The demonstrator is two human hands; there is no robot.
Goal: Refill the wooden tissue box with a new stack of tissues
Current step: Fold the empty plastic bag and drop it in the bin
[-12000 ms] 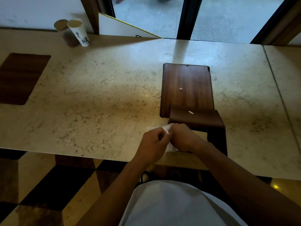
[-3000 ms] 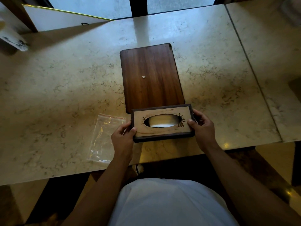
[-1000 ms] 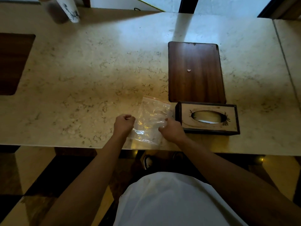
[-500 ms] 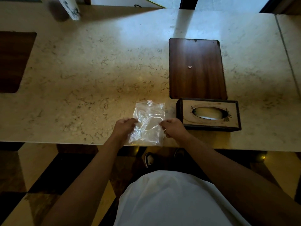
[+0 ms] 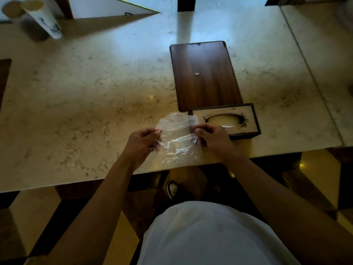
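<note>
Hands holding an empty plastic bag beside the tissue box

Shirt (image 5: 210, 236) in white filled the near bottom of the view; both arms reached forward over the table edge. Left hand (image 5: 142, 144) pinched the left side of a clear plastic bag (image 5: 178, 142); right hand (image 5: 214, 138) pinched its right side, so the bag was stretched between them just above the marble table (image 5: 86, 104). Wooden tissue box (image 5: 246, 119) stood on the table just right of the bag, its oval opening facing up and something pale inside; its near left corner was hidden behind the bag. Behind it lay a dark wooden board (image 5: 204, 77), touching the box; a paper cup (image 5: 43, 18) stood far left.
</note>
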